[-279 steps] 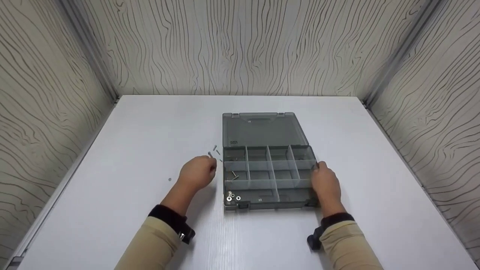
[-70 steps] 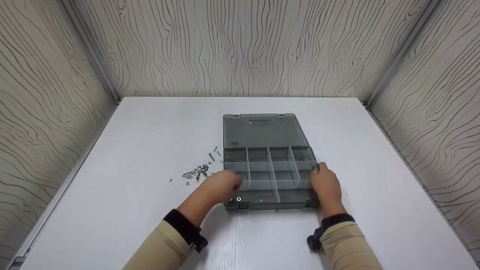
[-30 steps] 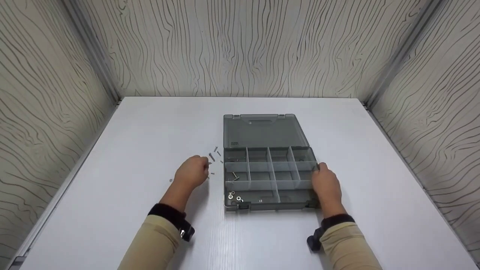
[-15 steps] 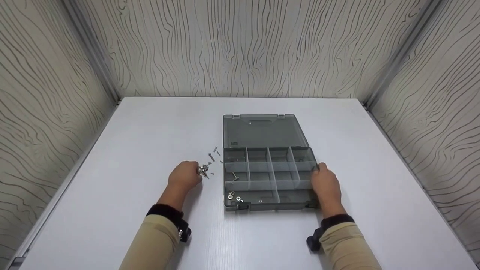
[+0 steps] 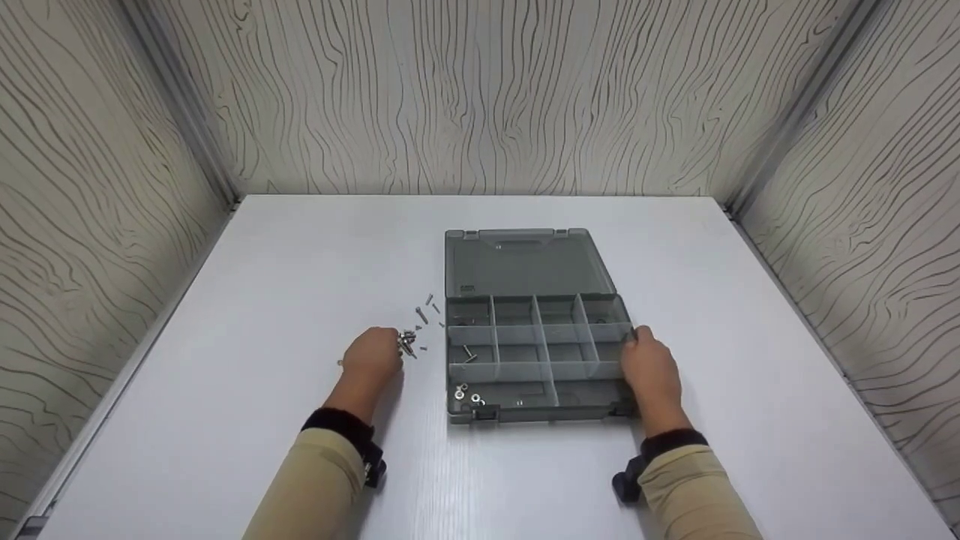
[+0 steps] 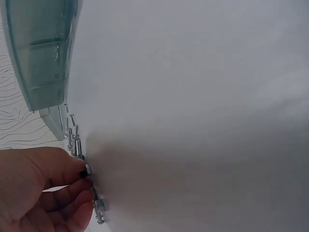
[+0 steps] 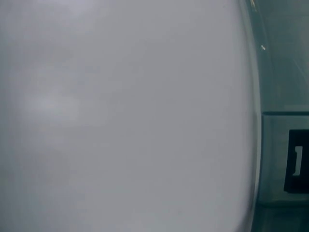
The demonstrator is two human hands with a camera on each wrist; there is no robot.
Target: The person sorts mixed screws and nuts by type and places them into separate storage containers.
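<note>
Since half a second ago the left hand has barely shifted, just settling a touch lower at the little heap of screws, and before that it had gone over to the box and come back out to the heap. Right now it sits left of centre in the head view, fingers curled with their tips on the heap; in the left wrist view the fingertips seem to be pinching one small metal piece out of the heap, though which one is hard to make out. A few loose screws trail up and to the right from there, right beside the box's left wall. The grey organizer box sits mid-frame on the white table with its lid laid flat open toward the top of the picture. The right hand is where it was in every earlier shot, fingers wrapped on the box's right edge and holding it. Inside, one screw lies in the middle-left compartment and some washers sit in the lower-left one. One tiny bit lies alone just left of the left hand. The right wrist view is mostly blurry table with a strip of box at the right edge.
</note>
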